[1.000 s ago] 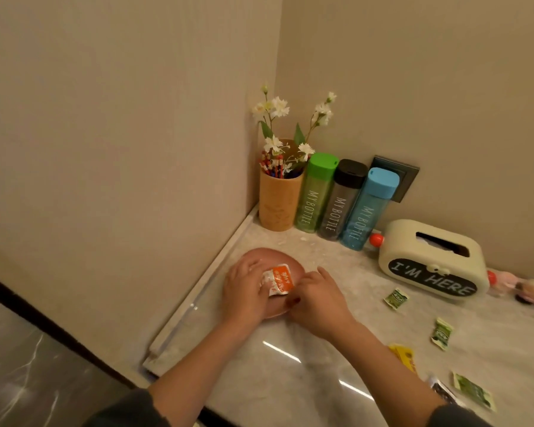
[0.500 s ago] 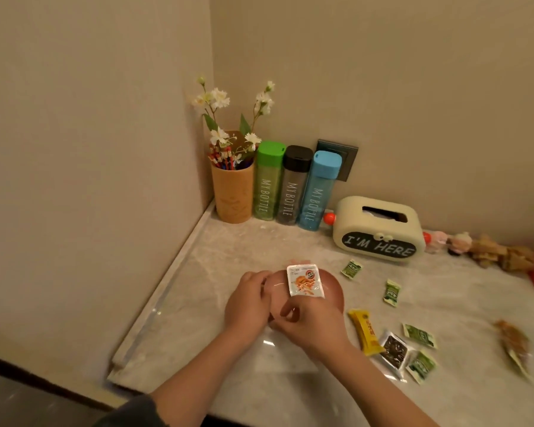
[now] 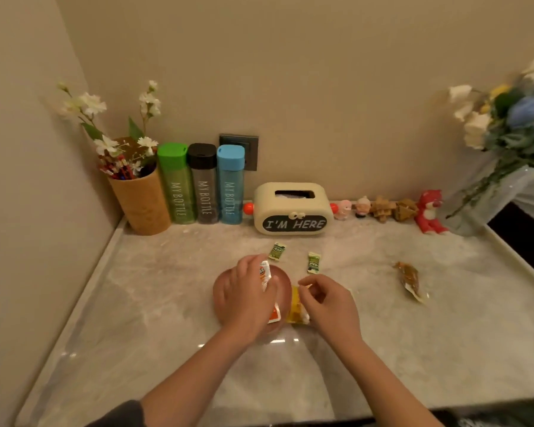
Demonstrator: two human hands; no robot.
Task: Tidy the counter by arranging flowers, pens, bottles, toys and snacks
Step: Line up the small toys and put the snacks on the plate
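At frame centre the left hand (image 3: 244, 298) rests on the plate (image 3: 282, 280), fingers clamped on a white packet (image 3: 265, 274). The right hand (image 3: 329, 303), fingers loosely curled and empty, hovers just right of the yellow snack (image 3: 296, 309), whose long axis runs up-down; it is nearer.

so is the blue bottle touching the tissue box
Apart. The head view shows the blue bottle and the tissue box separated by a gap of wall and counter, with an orange knob between them.

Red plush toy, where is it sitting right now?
In the head view, the red plush toy sits at the back right against the wall, between the wooden puzzle toys and the glass vase.
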